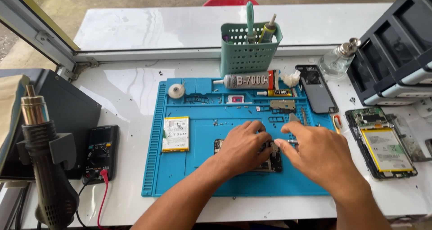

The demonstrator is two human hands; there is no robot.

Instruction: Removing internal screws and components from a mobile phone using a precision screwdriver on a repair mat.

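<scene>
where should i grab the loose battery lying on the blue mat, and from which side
Take the battery by its two long edges, coming straight down from above. It lies flat on the blue mat, long axis running away from the person, with bare mat on both long sides. The left hand is nearest; it rests on the opened phone just right of it.

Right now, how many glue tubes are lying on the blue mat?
2. A large glue tube lies along the mat's top edge, below the green basket; a small yellow glue tube lies just beneath it. More tubes stand inside the basket, not on the mat.
</scene>
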